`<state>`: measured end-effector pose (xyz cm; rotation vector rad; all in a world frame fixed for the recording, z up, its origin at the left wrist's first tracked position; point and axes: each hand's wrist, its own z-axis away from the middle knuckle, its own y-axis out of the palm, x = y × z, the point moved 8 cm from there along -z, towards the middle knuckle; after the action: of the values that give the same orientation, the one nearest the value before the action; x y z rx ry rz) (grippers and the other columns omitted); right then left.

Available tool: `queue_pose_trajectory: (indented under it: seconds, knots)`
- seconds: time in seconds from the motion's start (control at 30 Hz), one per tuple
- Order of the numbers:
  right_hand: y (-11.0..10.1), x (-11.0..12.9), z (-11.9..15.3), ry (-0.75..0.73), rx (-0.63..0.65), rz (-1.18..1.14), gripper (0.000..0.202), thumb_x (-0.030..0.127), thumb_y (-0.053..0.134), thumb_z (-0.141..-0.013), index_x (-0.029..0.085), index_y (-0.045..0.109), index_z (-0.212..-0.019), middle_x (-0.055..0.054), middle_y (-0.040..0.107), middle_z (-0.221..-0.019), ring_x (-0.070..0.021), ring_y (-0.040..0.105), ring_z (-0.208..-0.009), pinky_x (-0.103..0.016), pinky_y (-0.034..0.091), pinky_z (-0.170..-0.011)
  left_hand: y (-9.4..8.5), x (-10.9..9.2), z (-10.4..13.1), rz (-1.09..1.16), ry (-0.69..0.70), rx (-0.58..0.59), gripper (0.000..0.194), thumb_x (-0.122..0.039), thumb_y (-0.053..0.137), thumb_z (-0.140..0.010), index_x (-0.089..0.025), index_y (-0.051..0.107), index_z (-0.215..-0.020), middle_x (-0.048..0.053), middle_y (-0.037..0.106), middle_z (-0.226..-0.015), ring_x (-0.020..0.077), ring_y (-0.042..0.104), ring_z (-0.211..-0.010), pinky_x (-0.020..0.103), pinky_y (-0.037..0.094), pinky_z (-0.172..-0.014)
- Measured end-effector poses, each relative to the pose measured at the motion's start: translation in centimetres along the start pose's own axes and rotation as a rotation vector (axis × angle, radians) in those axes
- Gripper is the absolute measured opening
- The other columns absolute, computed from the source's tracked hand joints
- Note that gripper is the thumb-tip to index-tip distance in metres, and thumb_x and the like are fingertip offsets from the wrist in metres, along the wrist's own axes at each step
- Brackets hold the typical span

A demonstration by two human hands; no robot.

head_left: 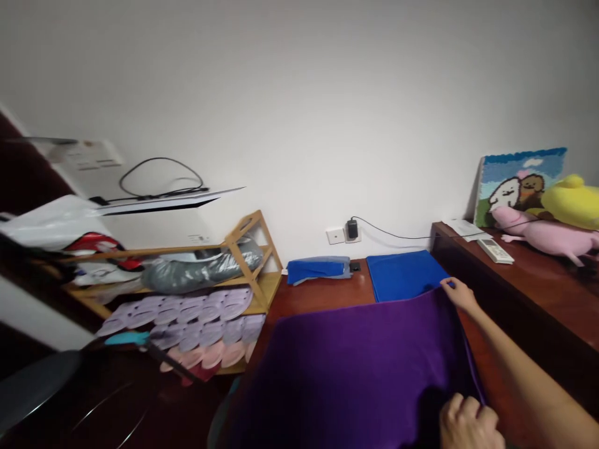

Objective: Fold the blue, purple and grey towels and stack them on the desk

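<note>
A wide purple cloth (355,368) is spread over the reddish-brown tabletop (299,299), its right edge showing more than one layer. My right hand (458,294) pinches the cloth's far right corner between thumb and fingers. Lower down, at the bottom of the view, my left hand (472,424) has its fingers curled at the cloth's right side; its fingertips are hidden. Behind the purple cloth lies a flat, folded blue cloth (402,274), partly covered at its front edge. A blue folded bundle (318,269) in a clear wrapper rests against the wall.
On the left stands a wooden rack (255,262) with several lilac and pink slippers (201,315) and a grey plastic package (201,271). A higher brown surface (552,287) at right carries a remote (495,251), pink plush toy (547,234) and picture (519,181). A plugged-in charger (352,228) trails a cable.
</note>
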<state>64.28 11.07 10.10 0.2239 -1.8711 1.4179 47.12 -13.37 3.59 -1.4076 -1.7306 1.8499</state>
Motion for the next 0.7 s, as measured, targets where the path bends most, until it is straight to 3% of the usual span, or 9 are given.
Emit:
queue_pose_trajectory:
  seconds: [0.1, 0.23, 0.33, 0.4, 0.47, 0.53, 0.6, 0.7]
  knots:
    - [-0.7, 4.7, 0.8, -0.096, 0.036, 0.003, 0.033, 0.036, 0.048, -0.09, 0.02, 0.077, -0.094, -0.007, 0.08, -0.097, -0.024, 0.073, -0.092, -0.032, 0.052, -0.086, -6.0, 2.9, 4.2, 0.179, -0.337, -0.093, 0.04, -0.029, 0.047, -0.1, -0.036, 0.069, -0.133, 0.015, 0.075, -0.113, 0.0274, 0.066, -0.112, 0.043, 0.051, -0.091]
    - [1.2, 13.5, 2.8, -0.265, 0.11, 0.005, 0.039, 0.036, 0.046, -0.091, 0.017, 0.078, -0.102, -0.009, 0.08, -0.09, -0.0251, 0.074, -0.087, -0.034, 0.053, -0.084, -15.4, 4.4, 10.7, 0.408, -0.391, -0.276, 0.043, -0.015, 0.053, -0.092, -0.032, 0.071, -0.127, 0.008, 0.077, -0.118, 0.0238, 0.069, -0.11, 0.035, 0.051, -0.098]
    - [5.2, 22.3, 5.4, -0.464, 0.19, -0.004, 0.039, 0.032, 0.045, -0.092, 0.019, 0.077, -0.109, -0.008, 0.08, -0.108, -0.0252, 0.072, -0.105, -0.034, 0.051, -0.095, -22.8, 5.8, 16.8, 0.516, -0.401, -0.484, 0.041, -0.009, 0.058, -0.084, -0.029, 0.076, -0.116, 0.004, 0.079, -0.113, 0.0216, 0.071, -0.103, 0.031, 0.053, -0.097]
    - [9.6, 28.6, 8.1, -0.612, 0.269, -0.014, 0.039, 0.026, 0.043, -0.093, 0.02, 0.077, -0.112, -0.006, 0.078, -0.118, -0.0228, 0.069, -0.115, -0.033, 0.048, -0.103, -25.9, 7.5, 21.2, 0.525, -0.437, -0.537, 0.035, -0.012, 0.062, -0.084, -0.029, 0.077, -0.11, 0.001, 0.08, -0.107, 0.0195, 0.072, -0.096, 0.028, 0.055, -0.093]
    - [14.9, 34.4, 11.7, -0.746, 0.357, -0.015, 0.039, 0.021, 0.044, -0.093, 0.021, 0.076, -0.116, -0.006, 0.076, -0.126, -0.0206, 0.066, -0.12, -0.03, 0.044, -0.108, -27.1, 10.1, 25.9, 0.542, -0.506, -0.572, 0.024, -0.021, 0.066, -0.085, -0.028, 0.077, -0.105, 0.001, 0.08, -0.102, 0.0184, 0.072, -0.092, 0.026, 0.056, -0.089]
    - [20.7, 39.0, 15.9, -0.85, 0.446, 0.006, 0.037, 0.016, 0.049, -0.09, 0.021, 0.075, -0.117, -0.006, 0.074, -0.127, -0.0196, 0.065, -0.122, -0.028, 0.043, -0.109, -26.6, 14.0, 31.2, 0.619, -0.62, -0.667, 0.023, -0.036, 0.071, -0.086, -0.025, 0.075, -0.105, 0.003, 0.079, -0.096, 0.0194, 0.073, -0.089, 0.027, 0.057, -0.084]
    - [26.3, 42.0, 20.0, -0.919, 0.53, 0.046, 0.033, 0.014, 0.053, -0.09, 0.021, 0.075, -0.113, -0.006, 0.076, -0.121, -0.0193, 0.067, -0.117, -0.027, 0.045, -0.105, -24.5, 18.3, 36.6, 0.75, -0.756, -0.816, 0.043, -0.053, 0.075, -0.081, -0.024, 0.07, -0.113, 0.005, 0.078, -0.089, 0.0221, 0.074, -0.086, 0.03, 0.059, -0.082]
    - [33.0, 43.3, 24.4, -0.964, 0.611, 0.125, 0.026, 0.016, 0.055, -0.092, 0.022, 0.075, -0.107, -0.007, 0.074, -0.116, -0.0199, 0.067, -0.11, -0.028, 0.047, -0.099, -19.9, 23.5, 43.3, 0.901, -0.962, -0.951, 0.062, -0.073, 0.078, -0.07, -0.023, 0.066, -0.105, 0.006, 0.076, -0.077, 0.0264, 0.076, -0.079, 0.034, 0.061, -0.076]
